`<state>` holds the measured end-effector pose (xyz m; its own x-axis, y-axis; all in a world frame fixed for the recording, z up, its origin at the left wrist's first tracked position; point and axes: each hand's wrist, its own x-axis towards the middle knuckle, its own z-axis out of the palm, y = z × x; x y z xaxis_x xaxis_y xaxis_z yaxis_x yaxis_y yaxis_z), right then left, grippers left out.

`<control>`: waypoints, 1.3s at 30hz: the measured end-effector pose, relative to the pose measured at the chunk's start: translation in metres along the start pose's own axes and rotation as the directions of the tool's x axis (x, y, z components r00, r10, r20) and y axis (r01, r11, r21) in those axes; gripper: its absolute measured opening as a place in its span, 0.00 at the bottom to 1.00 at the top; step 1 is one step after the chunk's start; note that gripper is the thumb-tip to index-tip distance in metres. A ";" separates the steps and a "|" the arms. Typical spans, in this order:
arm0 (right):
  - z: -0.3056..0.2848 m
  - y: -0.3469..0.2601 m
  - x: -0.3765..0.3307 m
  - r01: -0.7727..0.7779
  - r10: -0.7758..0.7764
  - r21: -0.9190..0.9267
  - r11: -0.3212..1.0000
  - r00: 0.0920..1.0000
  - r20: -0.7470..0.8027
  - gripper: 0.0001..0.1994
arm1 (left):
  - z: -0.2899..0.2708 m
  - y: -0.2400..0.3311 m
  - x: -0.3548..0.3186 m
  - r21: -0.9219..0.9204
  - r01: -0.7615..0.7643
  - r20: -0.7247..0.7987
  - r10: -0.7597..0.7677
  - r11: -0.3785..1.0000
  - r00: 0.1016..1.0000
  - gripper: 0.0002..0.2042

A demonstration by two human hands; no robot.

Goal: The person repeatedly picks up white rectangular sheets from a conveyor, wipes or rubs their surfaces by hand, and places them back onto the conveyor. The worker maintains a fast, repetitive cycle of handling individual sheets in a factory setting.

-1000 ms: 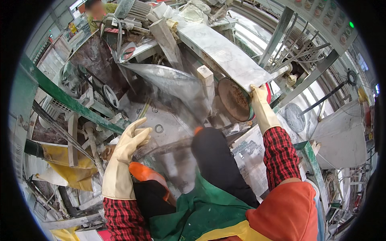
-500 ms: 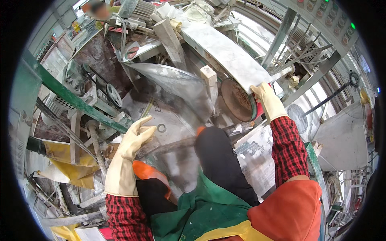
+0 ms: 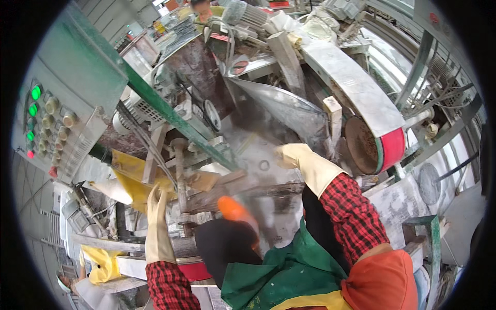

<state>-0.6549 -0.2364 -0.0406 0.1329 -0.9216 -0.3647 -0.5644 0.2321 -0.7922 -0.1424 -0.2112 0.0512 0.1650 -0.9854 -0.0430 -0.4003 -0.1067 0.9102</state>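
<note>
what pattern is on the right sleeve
The right sleeve has a red-and-black check, seen best in the current head view.

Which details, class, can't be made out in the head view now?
All in the head view:
- Right hand: fingertips smeared by blur.
- Left hand: overlaps the yellow sheet; contact can't be told.
- Orange footwear: blurred.
- Upper-right panel: cut off by the dark fisheye rim.
</note>
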 end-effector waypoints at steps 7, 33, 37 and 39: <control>0.007 0.000 -0.015 0.149 -0.152 -0.469 0.871 0.988 0.030 0.23 | -0.199 -0.158 -0.158 0.594 0.558 -0.643 -0.074 0.579 0.762 0.38; 0.032 0.055 0.065 0.082 0.145 -0.511 0.856 0.910 0.388 0.22 | -0.167 -0.134 -0.217 0.584 0.714 -0.750 -0.081 0.386 0.657 0.39; -0.020 0.109 0.049 -0.114 0.154 -0.156 0.981 0.950 0.272 0.22 | -0.137 -0.121 -0.176 0.587 0.682 -0.663 -0.226 0.435 0.714 0.44; 0.019 0.003 0.018 0.014 0.103 -0.374 0.927 0.951 0.290 0.23 | -0.174 -0.106 -0.210 0.520 0.763 -0.725 -0.274 0.385 0.632 0.48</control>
<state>-0.6384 -0.2462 -0.0590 0.3048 -0.7628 -0.5703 -0.8265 0.0857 -0.5564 0.0225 0.0298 0.0357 0.8672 -0.4975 0.0219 -0.4969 -0.8616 0.1037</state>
